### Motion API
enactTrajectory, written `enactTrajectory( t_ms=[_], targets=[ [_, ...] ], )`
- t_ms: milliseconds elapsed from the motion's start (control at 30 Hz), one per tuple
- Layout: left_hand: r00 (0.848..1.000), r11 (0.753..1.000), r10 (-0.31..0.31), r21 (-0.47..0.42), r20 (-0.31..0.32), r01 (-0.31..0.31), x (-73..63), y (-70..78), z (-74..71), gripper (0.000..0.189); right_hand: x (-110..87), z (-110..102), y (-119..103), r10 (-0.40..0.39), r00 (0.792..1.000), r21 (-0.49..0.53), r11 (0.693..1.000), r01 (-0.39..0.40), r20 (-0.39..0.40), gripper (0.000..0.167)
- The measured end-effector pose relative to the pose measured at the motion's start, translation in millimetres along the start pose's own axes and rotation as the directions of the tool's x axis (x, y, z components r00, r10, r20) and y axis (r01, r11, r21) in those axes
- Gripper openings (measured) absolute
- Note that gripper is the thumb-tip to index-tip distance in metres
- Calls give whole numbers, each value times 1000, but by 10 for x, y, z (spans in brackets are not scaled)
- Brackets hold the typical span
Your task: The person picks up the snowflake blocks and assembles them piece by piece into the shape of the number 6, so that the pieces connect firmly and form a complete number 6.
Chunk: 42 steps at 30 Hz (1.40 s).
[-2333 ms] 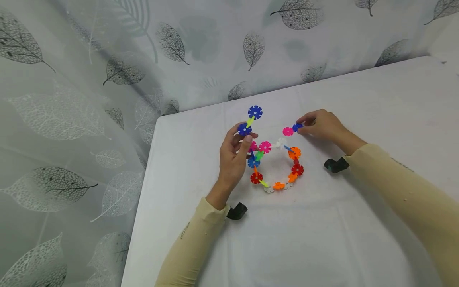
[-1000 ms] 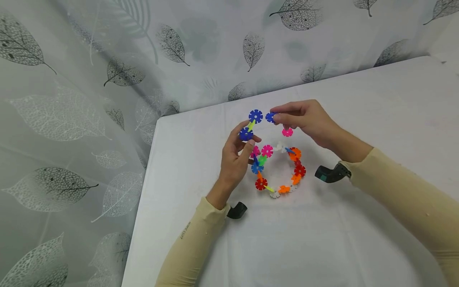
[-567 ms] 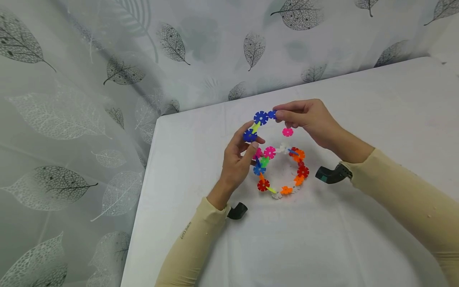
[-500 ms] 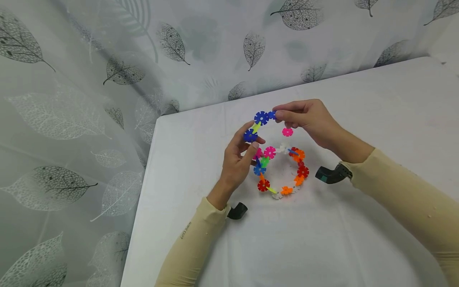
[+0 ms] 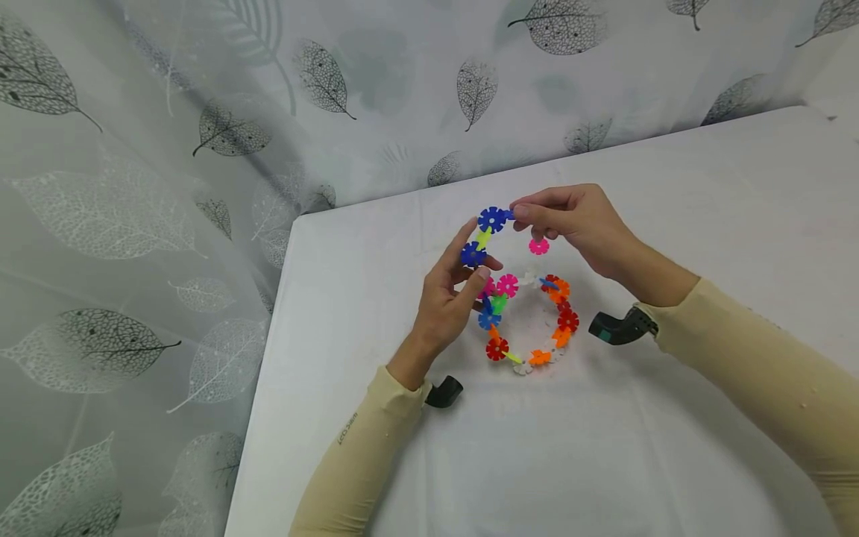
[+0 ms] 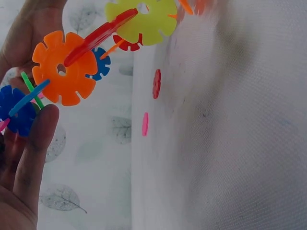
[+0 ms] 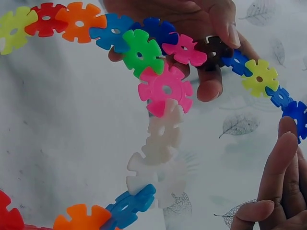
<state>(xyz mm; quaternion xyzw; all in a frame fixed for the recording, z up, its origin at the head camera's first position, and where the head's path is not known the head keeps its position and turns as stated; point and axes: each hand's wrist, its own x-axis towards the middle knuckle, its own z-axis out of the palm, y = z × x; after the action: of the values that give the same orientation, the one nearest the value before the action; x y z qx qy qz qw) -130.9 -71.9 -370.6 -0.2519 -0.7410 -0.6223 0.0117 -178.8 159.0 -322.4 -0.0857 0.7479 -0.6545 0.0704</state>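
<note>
A ring of linked, notched plastic snowflake discs (image 5: 567,321) in several colours hangs above the table, with a short branch rising from its left side. My left hand (image 5: 443,302) grips the chain where the branch starts, around a black disc (image 7: 214,51). Along the branch come a blue disc (image 5: 473,254), a yellow disc (image 5: 483,239) and another blue disc (image 5: 492,220). At its tip, my right hand (image 5: 584,227) pinches a blue snowflake disc (image 7: 296,120) that meets the last one edge to edge. How deep their notches sit is hard to tell.
A loose pink disc (image 5: 539,246) lies on the white-covered table (image 5: 570,447) behind the ring. A red disc (image 6: 157,84) also lies there in the left wrist view. Behind the table hangs a leaf-patterned curtain (image 5: 403,97). Dark wrist cameras (image 5: 620,326) stick out from the sleeves.
My right hand has lifted the blue disc from beside the pink one and brought it left to the branch's tip. The left hand and ring have shifted slightly right.
</note>
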Motion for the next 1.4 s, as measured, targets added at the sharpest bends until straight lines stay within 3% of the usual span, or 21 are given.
enactTrajectory(
  t_ms=[400, 700, 1000, 1400],
  targets=[
    [1000, 1000, -13, -1, 25, 13, -10, -1, -12, 62, -8, -1, -19, 3, 1000, 42, 999, -3, 4, 30],
    [998, 1000, -25, -1, 57, 25, -19, -12, -30, 60, -43, -27, -69, -22, 1000, -88, 996, 22, 0, 32],
    [997, 1000, -6, -17, 79, 8, -5, -42, 9, 62, -47, 6, -11, 8, 1000, -74, 997, -8, 5, 35],
    [999, 998, -35, -56, 20, 36, -31, -99, 31, 61, 3, 4, 86, -30, 998, -56, 998, 34, 58, 55]
  ],
)
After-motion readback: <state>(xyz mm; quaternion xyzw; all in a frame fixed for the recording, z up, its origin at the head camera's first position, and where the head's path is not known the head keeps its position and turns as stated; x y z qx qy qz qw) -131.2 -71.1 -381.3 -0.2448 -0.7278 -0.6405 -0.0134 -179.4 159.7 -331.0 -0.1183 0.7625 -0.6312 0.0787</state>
